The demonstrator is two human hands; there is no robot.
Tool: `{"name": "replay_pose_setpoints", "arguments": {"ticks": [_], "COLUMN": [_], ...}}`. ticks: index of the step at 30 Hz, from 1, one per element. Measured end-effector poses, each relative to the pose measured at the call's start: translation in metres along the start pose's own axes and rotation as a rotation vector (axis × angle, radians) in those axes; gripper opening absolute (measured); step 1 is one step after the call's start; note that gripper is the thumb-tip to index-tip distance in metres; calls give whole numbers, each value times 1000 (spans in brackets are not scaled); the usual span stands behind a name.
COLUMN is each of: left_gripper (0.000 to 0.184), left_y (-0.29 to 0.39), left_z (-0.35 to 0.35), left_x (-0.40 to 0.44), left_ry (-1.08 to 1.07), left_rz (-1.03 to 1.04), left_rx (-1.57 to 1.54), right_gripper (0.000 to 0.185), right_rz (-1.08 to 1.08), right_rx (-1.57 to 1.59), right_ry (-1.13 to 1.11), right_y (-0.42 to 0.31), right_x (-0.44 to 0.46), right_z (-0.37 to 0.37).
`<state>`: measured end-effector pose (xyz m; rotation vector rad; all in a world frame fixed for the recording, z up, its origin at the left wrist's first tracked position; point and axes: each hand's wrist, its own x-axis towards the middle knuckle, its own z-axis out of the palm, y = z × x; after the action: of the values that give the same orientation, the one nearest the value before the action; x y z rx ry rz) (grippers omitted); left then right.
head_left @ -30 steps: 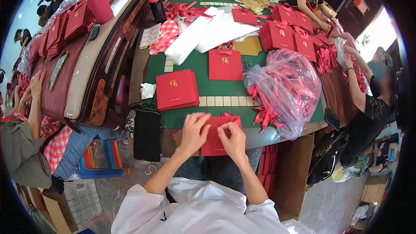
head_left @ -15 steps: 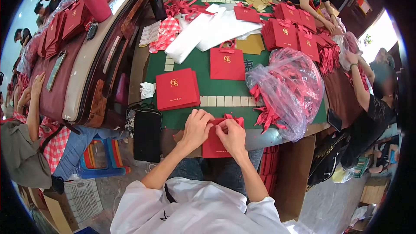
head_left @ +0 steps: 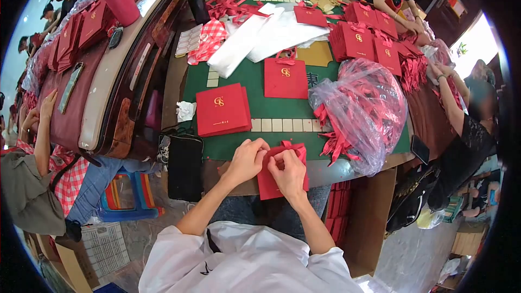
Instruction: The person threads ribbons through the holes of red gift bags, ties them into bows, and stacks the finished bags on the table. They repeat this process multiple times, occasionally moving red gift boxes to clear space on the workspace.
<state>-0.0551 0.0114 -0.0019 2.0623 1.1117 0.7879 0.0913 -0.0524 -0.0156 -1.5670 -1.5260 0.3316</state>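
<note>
At the table's near edge lies a small red bag [head_left: 269, 185], with red ribbon at its top. My left hand [head_left: 247, 160] is closed at the bag's upper left; what its fingertips pinch is too small to make out. My right hand [head_left: 287, 171] is closed over the bag's upper part, its fingers pinched close to the left ones, and what they hold is hidden. Beyond my hands are a stack of red bags [head_left: 221, 111] with gold lettering and one red bag with a ribbon handle [head_left: 285, 80]. To the right sits a clear plastic bag of red ribbons [head_left: 372, 114].
A black pouch [head_left: 184, 168] lies left of my hands. White sheets [head_left: 282, 35], a black bottle [head_left: 196, 4] and more red bags [head_left: 358, 43] are farther back. A phone [head_left: 419, 149] lies at the right edge. Co-workers sit or stand on both sides.
My left hand has moved from spread fingers above the bag to a pinch near my right hand. The red bag has tilted slightly and shifted a little right.
</note>
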Motion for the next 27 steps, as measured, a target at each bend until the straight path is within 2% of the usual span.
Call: {"name": "replay_pose_setpoints", "arguments": {"ticks": [2,6,13,15,18,20,24,26,27], "left_gripper": [7,7,6,6,7,12,16,16,16], "left_y": [-3,2,16,14,12,16,21,23,24], "left_z": [2,2,9,9,5,2,7,10,12], "left_x": [0,-2,-1,-2,-4,-4,-8,-9,-10], "left_ry": [-48,-65,45,67,13,-16,0,19,19], "left_rz": [-83,-92,69,91,25,-55,-11,78,81], "left_rx": [-67,-62,6,23,-26,-43,-38,-21,-22], "right_gripper": [21,20,16,11,10,11,11,11,14], "right_rz": [5,36,-3,51,-8,-4,17,-14,43], "right_rx": [-3,34,-114,-42,-11,15,35,-13,-33], "right_ry": [3,-18,-36,-131,-177,-134,-113,-164,-309], "right_y": [1,3,-4,-3,-6,-13,-15,-4,0], "right_x": [-2,-3,3,5,4,10,29,34,37], "right_z": [-1,-5,-10,-15,-26,-37,-53,-56,-59]}}
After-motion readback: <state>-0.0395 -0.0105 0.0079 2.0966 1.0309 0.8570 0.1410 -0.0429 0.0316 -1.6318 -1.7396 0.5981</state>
